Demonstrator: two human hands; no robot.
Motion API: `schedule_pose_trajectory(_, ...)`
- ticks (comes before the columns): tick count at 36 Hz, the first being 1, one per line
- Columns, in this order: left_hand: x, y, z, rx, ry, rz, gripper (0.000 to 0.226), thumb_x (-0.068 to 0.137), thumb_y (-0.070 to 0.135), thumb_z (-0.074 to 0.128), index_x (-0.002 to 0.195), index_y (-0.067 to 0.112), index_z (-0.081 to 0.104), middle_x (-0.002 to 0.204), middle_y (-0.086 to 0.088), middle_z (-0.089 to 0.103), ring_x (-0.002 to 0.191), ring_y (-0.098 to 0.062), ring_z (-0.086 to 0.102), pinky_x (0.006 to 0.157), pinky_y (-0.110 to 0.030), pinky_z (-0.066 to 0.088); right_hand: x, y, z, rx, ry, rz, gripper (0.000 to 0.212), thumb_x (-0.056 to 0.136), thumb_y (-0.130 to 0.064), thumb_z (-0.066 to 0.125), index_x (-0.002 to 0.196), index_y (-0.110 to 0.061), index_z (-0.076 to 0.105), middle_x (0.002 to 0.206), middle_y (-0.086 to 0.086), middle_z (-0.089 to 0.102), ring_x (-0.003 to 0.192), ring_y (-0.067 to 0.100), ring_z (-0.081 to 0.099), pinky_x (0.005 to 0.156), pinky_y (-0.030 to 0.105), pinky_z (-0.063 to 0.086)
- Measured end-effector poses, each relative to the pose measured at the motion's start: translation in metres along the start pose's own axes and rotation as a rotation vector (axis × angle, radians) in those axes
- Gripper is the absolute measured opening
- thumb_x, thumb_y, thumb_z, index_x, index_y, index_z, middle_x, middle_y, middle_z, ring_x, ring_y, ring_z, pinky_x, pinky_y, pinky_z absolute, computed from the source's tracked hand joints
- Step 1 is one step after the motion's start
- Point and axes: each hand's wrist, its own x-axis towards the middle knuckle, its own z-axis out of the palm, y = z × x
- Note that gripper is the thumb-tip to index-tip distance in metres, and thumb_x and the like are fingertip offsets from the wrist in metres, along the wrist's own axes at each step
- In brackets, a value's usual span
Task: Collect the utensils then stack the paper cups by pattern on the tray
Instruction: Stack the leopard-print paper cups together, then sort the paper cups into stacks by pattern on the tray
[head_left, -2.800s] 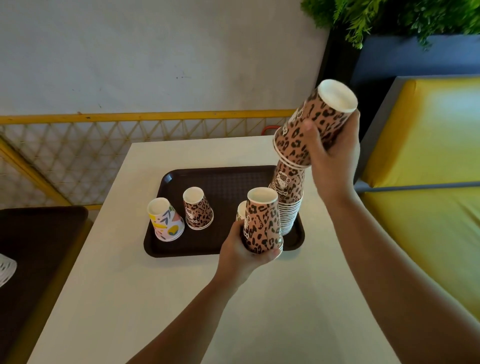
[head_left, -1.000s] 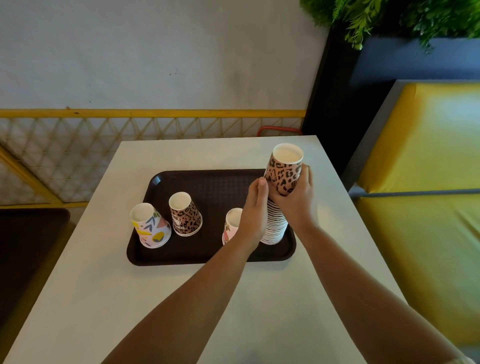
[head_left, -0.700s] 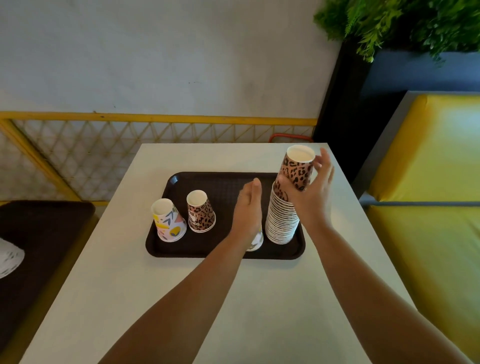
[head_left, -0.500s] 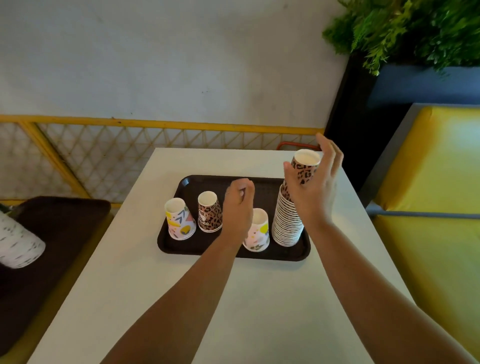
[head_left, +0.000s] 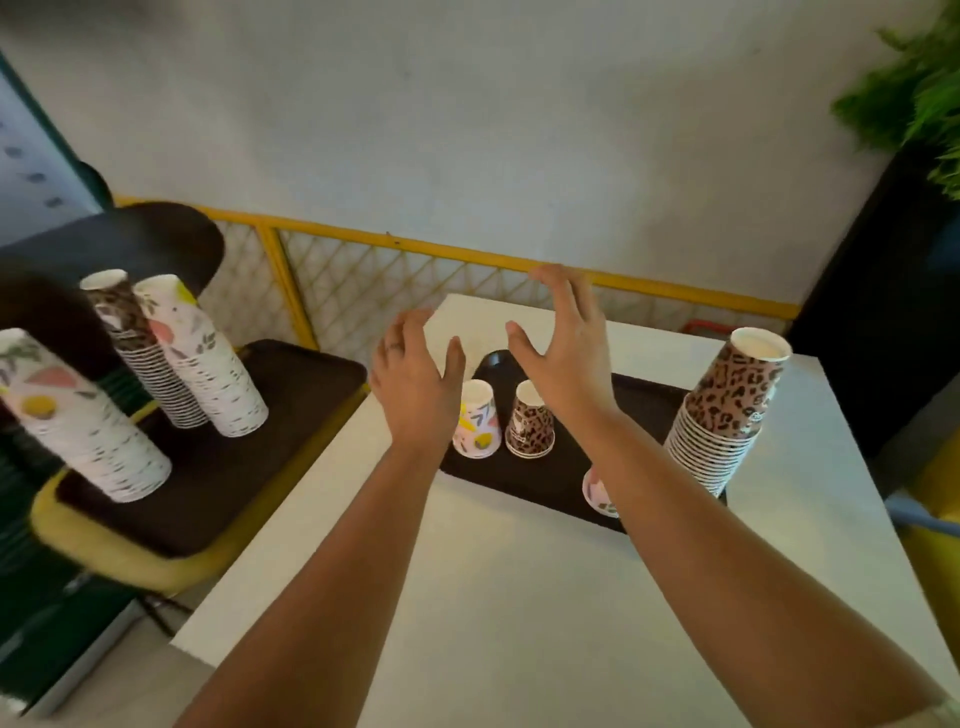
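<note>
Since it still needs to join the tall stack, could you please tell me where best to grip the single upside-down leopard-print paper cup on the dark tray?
Grip the single upside-down leopard-print paper cup around its narrow upper wall, probably coming from above with the open right hand. Base up, it tapers upward, and the floral paper cup crowds its left side.

On the table (head_left: 519, 597) lies a tray (head_left: 644, 410) bearing two upturned cups (head_left: 478, 426) side by side near its left edge, a tall cup stack (head_left: 727, 410) at its right edge, and another cup (head_left: 597, 491) at its near edge, partly hidden by an arm.
</note>
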Motion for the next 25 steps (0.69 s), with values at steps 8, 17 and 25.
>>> schedule_pose_trajectory(8, 0.006, -0.063, -0.056, 0.116, 0.028, -0.210, 0.055, 0.094, 0.032, 0.051, 0.143, 0.015, 0.032, 0.154, -0.008, 0.027, 0.143, -0.031, 0.020, 0.113, -0.052, 0.022, -0.007, -0.042, 0.067, 0.031, -0.300, -0.050, 0.061, 0.085, -0.028, 0.063, 0.138, -0.014, 0.038, 0.146, 0.003, 0.035, 0.136, 0.019, 0.032, 0.106, 0.040, 0.026)
schedule_pose_trajectory(17, 0.016, -0.127, -0.111, 0.172, 0.120, -0.288, 0.057, 0.094, 0.035, 0.051, 0.144, 0.016, 0.030, 0.154, -0.009, 0.026, 0.141, -0.032, 0.021, 0.111, -0.051, 0.023, -0.018, -0.101, 0.140, 0.013, -0.494, -0.106, 0.069, 0.087, -0.035, 0.060, 0.145, -0.019, 0.026, 0.154, 0.001, 0.019, 0.143, 0.022, 0.017, 0.111, 0.050, 0.023)
schedule_pose_trajectory(25, 0.044, -0.189, -0.158, 0.192, 0.121, -0.278, 0.060, 0.093, 0.033, 0.053, 0.144, 0.014, 0.028, 0.154, -0.009, 0.024, 0.142, -0.030, 0.018, 0.112, -0.050, 0.022, -0.022, -0.159, 0.202, 0.010, -0.556, -0.094, 0.072, 0.087, -0.039, 0.059, 0.147, -0.021, 0.022, 0.156, 0.001, 0.014, 0.145, 0.020, 0.010, 0.114, 0.051, 0.019)
